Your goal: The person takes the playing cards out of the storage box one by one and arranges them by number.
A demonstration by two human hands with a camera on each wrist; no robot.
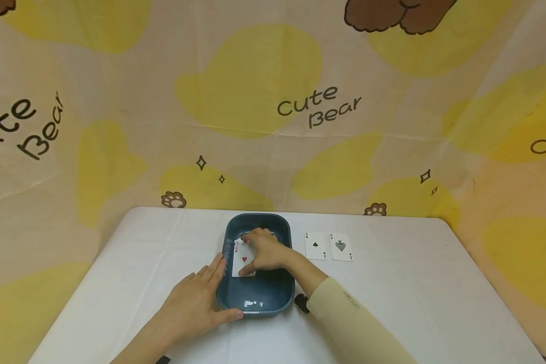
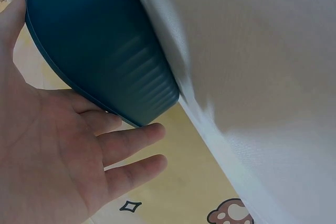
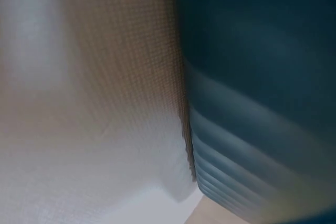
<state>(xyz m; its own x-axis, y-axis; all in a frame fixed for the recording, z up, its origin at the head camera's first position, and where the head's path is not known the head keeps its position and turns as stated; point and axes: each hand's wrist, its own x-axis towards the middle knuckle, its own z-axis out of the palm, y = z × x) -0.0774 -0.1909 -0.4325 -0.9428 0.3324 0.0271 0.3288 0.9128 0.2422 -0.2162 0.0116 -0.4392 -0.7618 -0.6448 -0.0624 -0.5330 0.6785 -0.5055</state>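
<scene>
The left hand [image 1: 188, 306] lies with fingers extended along the blue tray [image 1: 255, 296]'s wall, thumb at the near rim — its palm shows only in the left wrist view. Inside the tray, the right hand [image 1: 268, 252] grips the ace of hearts [image 1: 239, 265], partly hiding it — a grip only the head view shows.

A yellow-blotched backdrop [image 1: 250, 81] lettered "Cute Bear" rises behind a white-covered table [image 1: 418, 298].
</scene>
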